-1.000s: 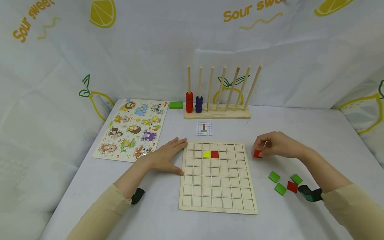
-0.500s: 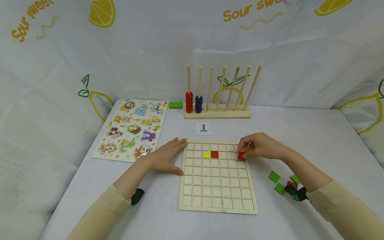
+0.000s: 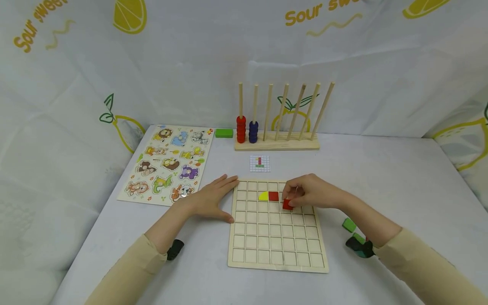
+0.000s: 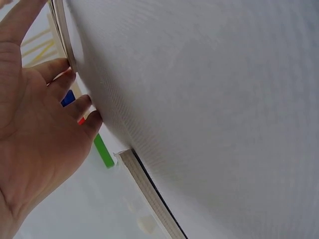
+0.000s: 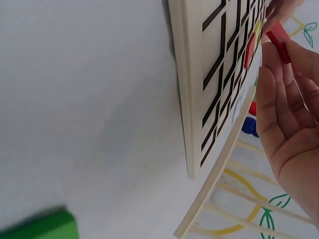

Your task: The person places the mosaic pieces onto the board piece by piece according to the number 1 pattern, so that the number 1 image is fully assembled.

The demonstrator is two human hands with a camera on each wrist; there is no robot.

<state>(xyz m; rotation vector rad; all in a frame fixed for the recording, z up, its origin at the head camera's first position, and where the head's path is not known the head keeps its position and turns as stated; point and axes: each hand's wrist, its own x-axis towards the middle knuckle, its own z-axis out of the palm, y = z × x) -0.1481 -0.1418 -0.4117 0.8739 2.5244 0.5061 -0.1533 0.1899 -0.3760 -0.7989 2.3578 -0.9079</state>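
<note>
My right hand (image 3: 314, 192) pinches a red square tile (image 3: 287, 205) between thumb and fingers, over the upper right part of the wooden grid board (image 3: 276, 254). In the right wrist view the held tile (image 5: 279, 42) is tilted above the board's surface. A second red square (image 3: 273, 196) lies in a cell of the second row, just left of the held one. Beside it sits a yellow quarter-round piece (image 3: 264, 196). My left hand (image 3: 211, 201) lies with spread, straight fingers at the board's left edge, fingertips and thumb touching it.
Green tiles (image 3: 348, 225) lie right of the board, partly behind the right forearm. A small pattern card (image 3: 260, 163) lies beyond the board, before a peg abacus (image 3: 276, 145). An animal puzzle (image 3: 167, 165) and a green block (image 3: 224, 133) are at the back left.
My right hand has carried the red tile leftward from beside the board to over its upper cells. My left hand has stayed at the board's edge.
</note>
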